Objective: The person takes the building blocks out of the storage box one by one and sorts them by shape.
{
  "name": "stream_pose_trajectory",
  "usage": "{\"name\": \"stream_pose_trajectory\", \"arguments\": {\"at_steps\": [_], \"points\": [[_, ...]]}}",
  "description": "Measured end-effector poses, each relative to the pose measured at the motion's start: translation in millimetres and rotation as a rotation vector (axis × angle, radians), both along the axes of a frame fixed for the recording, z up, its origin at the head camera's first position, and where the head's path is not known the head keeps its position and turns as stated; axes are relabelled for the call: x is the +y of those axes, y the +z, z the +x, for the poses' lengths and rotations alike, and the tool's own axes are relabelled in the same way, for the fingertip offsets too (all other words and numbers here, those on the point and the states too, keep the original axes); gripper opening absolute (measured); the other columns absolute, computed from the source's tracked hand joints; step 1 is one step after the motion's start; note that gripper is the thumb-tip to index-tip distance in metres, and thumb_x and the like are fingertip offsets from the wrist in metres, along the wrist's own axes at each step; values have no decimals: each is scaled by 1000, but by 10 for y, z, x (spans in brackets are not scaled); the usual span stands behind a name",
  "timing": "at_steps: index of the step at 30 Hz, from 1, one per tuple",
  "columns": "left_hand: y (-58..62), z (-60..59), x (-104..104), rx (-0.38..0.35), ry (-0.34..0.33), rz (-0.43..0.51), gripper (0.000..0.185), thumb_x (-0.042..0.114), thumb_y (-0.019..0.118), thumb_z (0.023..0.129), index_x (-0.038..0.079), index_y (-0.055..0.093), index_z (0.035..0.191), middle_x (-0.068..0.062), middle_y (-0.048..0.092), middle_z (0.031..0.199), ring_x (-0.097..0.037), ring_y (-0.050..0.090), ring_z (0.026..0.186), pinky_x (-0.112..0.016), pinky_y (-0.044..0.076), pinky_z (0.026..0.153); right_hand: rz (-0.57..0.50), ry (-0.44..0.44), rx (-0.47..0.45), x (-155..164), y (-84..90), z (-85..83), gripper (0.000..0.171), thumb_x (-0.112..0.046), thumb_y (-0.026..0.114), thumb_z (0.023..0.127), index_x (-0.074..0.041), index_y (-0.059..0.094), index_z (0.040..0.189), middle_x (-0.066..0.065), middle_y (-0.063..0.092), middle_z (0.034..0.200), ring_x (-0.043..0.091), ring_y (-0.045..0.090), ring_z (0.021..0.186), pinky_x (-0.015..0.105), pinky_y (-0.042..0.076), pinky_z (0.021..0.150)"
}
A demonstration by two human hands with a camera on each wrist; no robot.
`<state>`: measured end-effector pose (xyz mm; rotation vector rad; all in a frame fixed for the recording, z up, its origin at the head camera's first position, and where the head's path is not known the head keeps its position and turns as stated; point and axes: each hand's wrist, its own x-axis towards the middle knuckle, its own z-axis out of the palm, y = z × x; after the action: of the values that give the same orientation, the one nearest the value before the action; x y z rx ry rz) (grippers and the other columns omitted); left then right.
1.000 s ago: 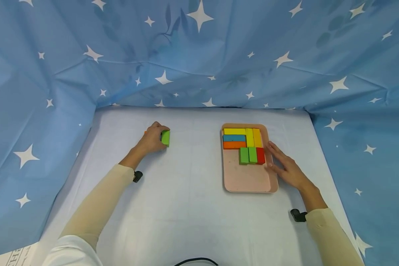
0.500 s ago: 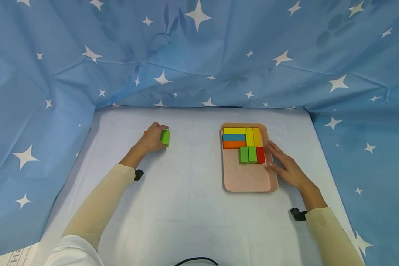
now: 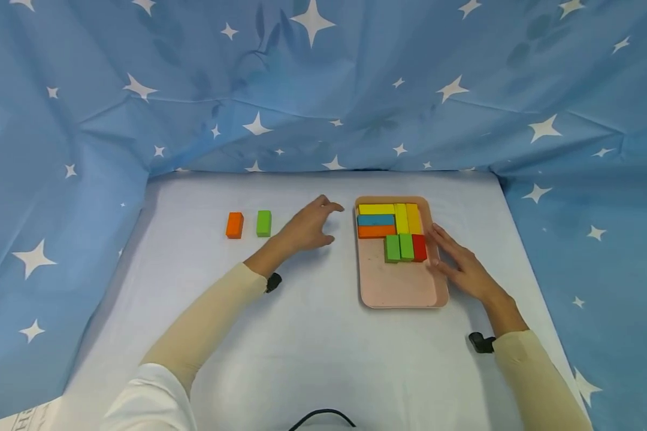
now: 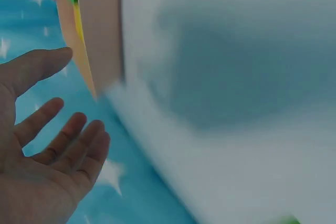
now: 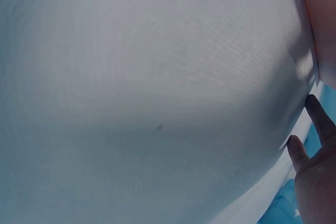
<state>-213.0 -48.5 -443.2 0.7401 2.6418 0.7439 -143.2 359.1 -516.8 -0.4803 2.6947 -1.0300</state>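
My left hand point(image 3: 306, 227) hovers over the table between two loose blocks and the tray, holding nothing. In the left wrist view its thumb and fingers point(image 4: 68, 135) are spread, with the tray's side just beyond. A green block point(image 3: 264, 223) and an orange block point(image 3: 234, 225) lie apart on the cloth, left of that hand. The pink tray point(image 3: 399, 293) holds yellow blocks point(image 3: 376, 209), a blue block point(image 3: 375, 219), an orange one, two green blocks point(image 3: 392, 248) and a red block point(image 3: 419, 248). My right hand point(image 3: 466, 269) rests with extended fingers against the tray's right rim.
A white cloth point(image 3: 302, 335) covers the table. Blue star-patterned curtain point(image 3: 302, 90) hangs at the back and both sides. A black cable point(image 3: 323, 411) lies at the front edge.
My left hand has let go of the green block and moved right toward the tray. That block stays beside the orange one, now both uncovered. My right hand stays at the rim.
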Motion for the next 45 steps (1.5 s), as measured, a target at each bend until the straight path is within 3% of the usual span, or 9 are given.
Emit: {"name": "stream_pose_trajectory", "arguments": {"at_steps": [4, 9, 13, 17, 22, 28, 37, 41, 45], "points": [[-60, 30, 451, 12, -111, 6, 65, 16, 81, 89, 9, 56, 148, -14, 56, 138, -22, 58, 106, -37, 53, 95, -8, 5, -9, -18, -22, -29, 70, -25, 61, 104, -24, 27, 166, -2, 13, 176, 40, 20, 160, 77, 21, 117], [-150, 71, 932, 24, -202, -5, 64, 22, 81, 91, 10, 56, 148, -9, 55, 138, -19, 56, 112, -32, 51, 101, -18, 13, 15, 14, -54, -33, 71, -22, 61, 104, -21, 28, 166, 2, 14, 176, 45, 24, 157, 78, 22, 115], [-252, 100, 1209, 63, -210, -24, 69, 28, 85, 87, 9, 56, 147, -9, 57, 130, -18, 55, 108, -29, 50, 95, -3, 4, 19, 48, -55, -18, 71, -24, 61, 104, -23, 27, 166, 0, 14, 176, 46, 25, 156, 77, 23, 116], [-338, 141, 1350, 90, -173, -115, 70, 35, 87, 84, 7, 58, 142, -9, 56, 124, -20, 54, 106, -31, 50, 92, 6, -1, 21, 48, -48, -6, 71, -24, 61, 104, -22, 27, 166, 0, 15, 176, 46, 26, 156, 76, 24, 116], [-435, 166, 1403, 141, -143, -192, 64, 39, 88, 82, 6, 64, 132, -7, 53, 117, -18, 50, 101, -31, 49, 93, 15, 4, 27, 45, -51, -3, 71, -23, 61, 104, -20, 28, 166, 0, 15, 176, 45, 26, 156, 76, 24, 116], [-446, 172, 1425, 169, -142, -153, 61, 37, 89, 81, 7, 67, 130, -5, 51, 113, -18, 49, 101, -33, 47, 95, 6, 7, 41, 59, -40, -3, 70, -22, 61, 104, -19, 29, 166, 1, 16, 176, 46, 27, 156, 76, 24, 116], [-217, 145, 1273, 50, -106, -40, 68, 25, 88, 81, 9, 58, 140, -7, 55, 124, -19, 53, 106, -31, 51, 94, 32, 5, 33, 40, -34, -2, 70, -23, 61, 104, -19, 28, 166, 1, 15, 176, 46, 27, 156, 77, 24, 116], [-120, 97, 1100, -34, -78, 68, 71, 15, 89, 79, 9, 57, 142, -7, 56, 129, -19, 54, 105, -29, 52, 89, 40, 0, 24, 40, -36, 1, 70, -25, 60, 105, -20, 28, 166, 0, 13, 176, 45, 24, 157, 78, 21, 116], [-33, 59, 860, -63, -37, 138, 72, 9, 89, 77, 8, 57, 142, -8, 56, 131, -21, 56, 105, -32, 53, 88, 46, 0, 18, 36, -35, 2, 70, -26, 59, 105, -22, 26, 167, -1, 13, 176, 45, 23, 157, 79, 21, 115]]}}
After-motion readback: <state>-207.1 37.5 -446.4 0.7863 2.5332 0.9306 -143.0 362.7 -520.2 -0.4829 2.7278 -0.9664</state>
